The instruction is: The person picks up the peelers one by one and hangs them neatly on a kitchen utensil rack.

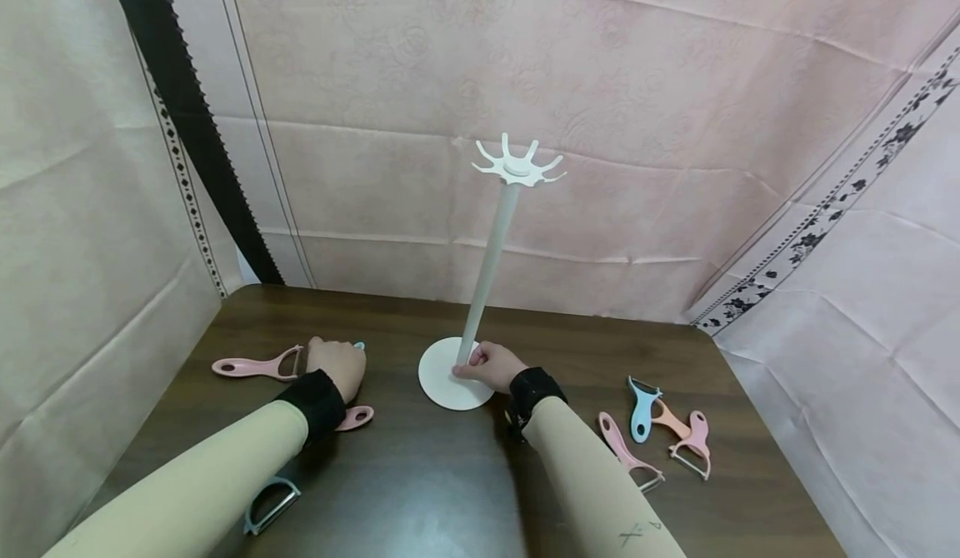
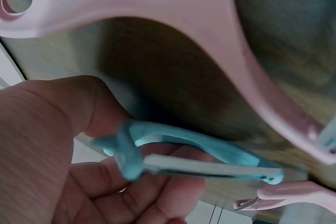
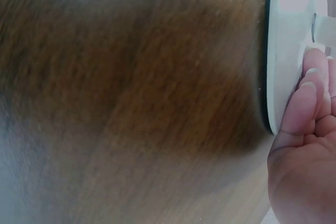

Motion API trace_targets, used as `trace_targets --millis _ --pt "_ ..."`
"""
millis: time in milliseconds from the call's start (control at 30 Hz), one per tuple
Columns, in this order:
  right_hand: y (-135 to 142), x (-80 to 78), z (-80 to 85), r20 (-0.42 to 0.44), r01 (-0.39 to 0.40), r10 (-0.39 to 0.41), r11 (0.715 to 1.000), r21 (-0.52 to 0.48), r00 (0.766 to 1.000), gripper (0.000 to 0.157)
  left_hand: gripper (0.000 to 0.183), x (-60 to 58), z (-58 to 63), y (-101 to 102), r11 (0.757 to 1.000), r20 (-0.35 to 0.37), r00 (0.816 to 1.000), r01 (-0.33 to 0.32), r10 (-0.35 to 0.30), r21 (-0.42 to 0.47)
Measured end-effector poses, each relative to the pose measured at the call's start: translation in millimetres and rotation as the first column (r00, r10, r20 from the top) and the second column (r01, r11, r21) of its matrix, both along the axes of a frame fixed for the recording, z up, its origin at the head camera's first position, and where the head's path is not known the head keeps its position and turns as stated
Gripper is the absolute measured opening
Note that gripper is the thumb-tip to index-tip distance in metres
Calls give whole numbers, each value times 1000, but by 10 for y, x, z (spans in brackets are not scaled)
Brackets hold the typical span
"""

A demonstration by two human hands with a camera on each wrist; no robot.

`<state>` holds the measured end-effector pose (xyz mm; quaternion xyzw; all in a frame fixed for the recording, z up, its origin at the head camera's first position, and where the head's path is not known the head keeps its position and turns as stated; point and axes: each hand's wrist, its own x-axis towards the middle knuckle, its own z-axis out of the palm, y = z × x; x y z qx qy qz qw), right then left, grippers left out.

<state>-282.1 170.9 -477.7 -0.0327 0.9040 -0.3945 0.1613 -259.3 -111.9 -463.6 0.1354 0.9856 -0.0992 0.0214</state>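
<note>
Fingers of the right hand point(image 1: 491, 365) curl round the foot of the white stand's point(image 1: 487, 275) pole, just above its round base point(image 1: 442, 379), which probably steadies the tall, top-heavy rack with its ring of hooks point(image 1: 519, 165). The left hand point(image 1: 337, 366) lies on the desk point(image 1: 450, 491) with its fingers closed on a blue peeler point(image 2: 184, 153); the left wrist view shows the blade frame lying across the palm, though how firmly it is pinched is hard to judge. A pink peeler point(image 1: 255, 366) lies touching or just beside that hand, and another pink handle point(image 1: 358, 416) pokes out under the wrist. A grey peeler point(image 1: 270, 504) lies near the desk's front edge, under the left forearm. More peelers point(image 1: 663, 433) cluster to the right of the right forearm, well clear of the stand. Bare desk lies open between the arms.
</note>
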Motion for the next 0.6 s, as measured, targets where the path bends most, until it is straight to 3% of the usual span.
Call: trace_targets --millis 267,500,600 --pt "-8 -15 1 4 0 0 1000 20 1000 39 12 16 82 -62 996 -25 998 58 -57 71" --pt "-2 -18 -2 5 -10 10 1000 23 1000 39 7 -50 216 -165 988 -35 998 57 -53 143" --pt "0 -31 -21 8 -11 11 1000 15 1000 39 10 -94 302 -187 973 -88 995 75 -57 220"
